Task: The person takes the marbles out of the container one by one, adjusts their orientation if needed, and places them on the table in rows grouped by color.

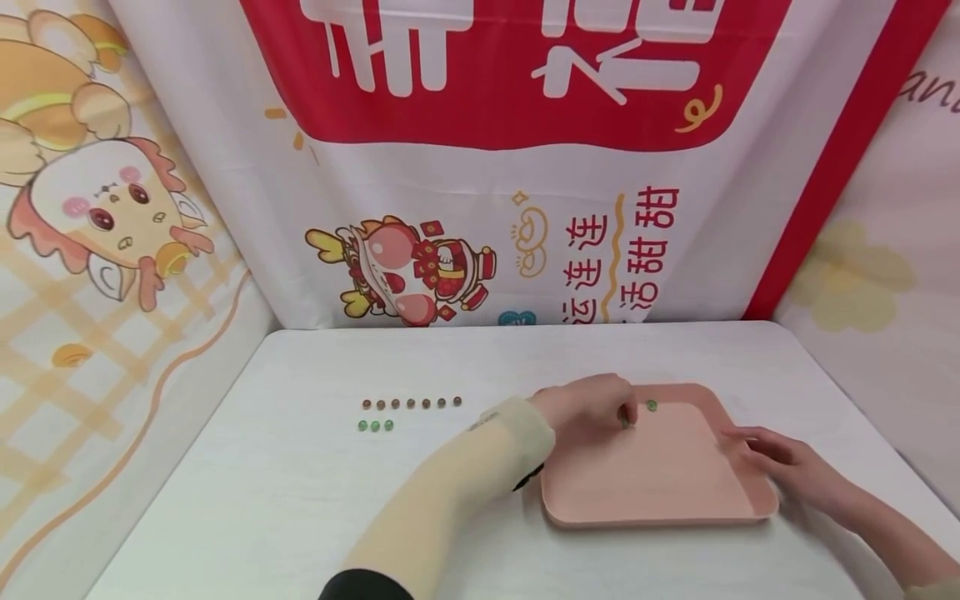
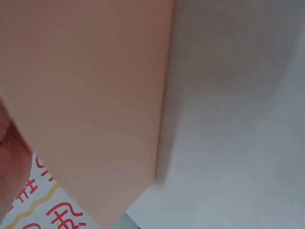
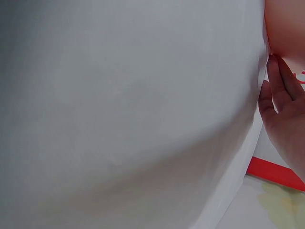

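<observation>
My left hand [image 1: 596, 402] reaches over the pink tray [image 1: 652, 475], with thumb and fingers bent together at a small green bead [image 1: 626, 422] near the tray's far side. A second green bead [image 1: 652, 406] lies in the tray just right of those fingertips. My right hand [image 1: 795, 471] rests against the tray's right rim, its fingers fairly straight; the right wrist view shows the fingertips [image 3: 274, 62] touching the tray edge. In the left wrist view the tray's outer wall [image 2: 90, 109] hides most of the left hand.
Left of the tray on the white table [image 1: 262, 500] lies a row of several brown beads [image 1: 411, 404]. Three green beads [image 1: 375, 426] form a shorter row in front of it. A printed cloth [image 1: 465, 175] hangs behind the table, with patterned side walls left and right.
</observation>
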Demonstrator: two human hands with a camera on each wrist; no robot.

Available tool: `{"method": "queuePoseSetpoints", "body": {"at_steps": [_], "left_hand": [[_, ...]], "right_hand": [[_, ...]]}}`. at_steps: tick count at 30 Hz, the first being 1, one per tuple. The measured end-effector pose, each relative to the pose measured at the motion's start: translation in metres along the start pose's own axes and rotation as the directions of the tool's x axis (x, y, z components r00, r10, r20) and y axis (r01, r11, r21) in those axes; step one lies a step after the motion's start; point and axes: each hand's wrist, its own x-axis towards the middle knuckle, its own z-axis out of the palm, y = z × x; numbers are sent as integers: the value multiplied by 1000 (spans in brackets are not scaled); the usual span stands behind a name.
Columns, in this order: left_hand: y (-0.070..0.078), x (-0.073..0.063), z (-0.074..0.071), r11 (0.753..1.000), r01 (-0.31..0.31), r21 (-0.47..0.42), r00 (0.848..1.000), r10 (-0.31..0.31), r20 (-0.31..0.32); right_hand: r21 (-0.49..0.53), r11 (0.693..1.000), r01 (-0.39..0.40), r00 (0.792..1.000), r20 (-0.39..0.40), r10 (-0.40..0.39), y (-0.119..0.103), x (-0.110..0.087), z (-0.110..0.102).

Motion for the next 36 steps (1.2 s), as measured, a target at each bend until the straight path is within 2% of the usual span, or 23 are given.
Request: {"method": "queuePoseSetpoints", "body": {"at_steps": [7,12,19,26,36], "left_hand": [[2,-16,-8,998,-40,-54,999,40,-5],[0,-31,-18,994,-48,-100,999,46,-20],[-7,-53,-33,994,-70,-84,996,65,-54],[-12,-81,-43,989,-56,-134,998,50,-45],[-30,-128,-48,985,-106,-137,989,90,-119]], "right_hand": [[-10,999,-31,999,5,31,-1,-1,0],[-1,1000,2,1000,-2,-2,0,-1,0],[10,998,66,998,-19,-66,1,-2,1],[12,998,56,998,-20,-56,1,-1,1],[22,992,121,992,-30,-120,2,-2,4]]}}
